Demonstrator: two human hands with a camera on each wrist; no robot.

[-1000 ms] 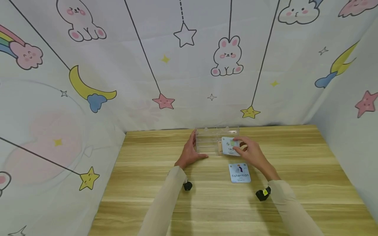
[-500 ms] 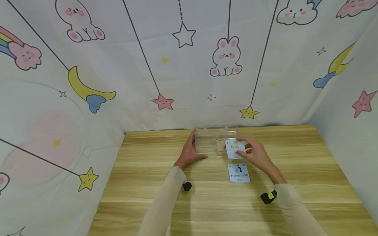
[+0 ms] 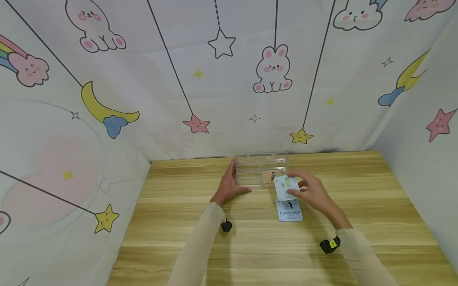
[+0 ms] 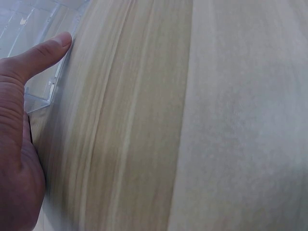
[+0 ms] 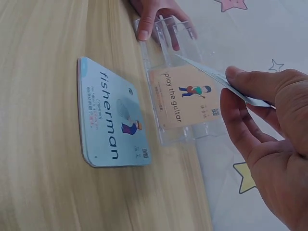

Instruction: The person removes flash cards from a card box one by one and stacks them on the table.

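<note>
Above the wood-grain table (image 3: 171, 238) I see the right hand (image 3: 314, 192) pinching a pale card (image 3: 282, 186) — raised near the fisherman card (image 3: 290, 216) — and the left hand (image 3: 228, 188), thumb spread, touching the clear rack (image 3: 248, 171) bearing an orange card (image 5: 180, 96).

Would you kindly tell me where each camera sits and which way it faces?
Head: on the head, facing forward and down at the tabletop; left hand, right hand and sleeves show.
Left wrist: on that wrist, facing tabletop and clear card holder; left hand shows.
Right wrist: on that wrist, facing fisherman card and holder; both hands show.
Head and right wrist share the guitar card.
</note>
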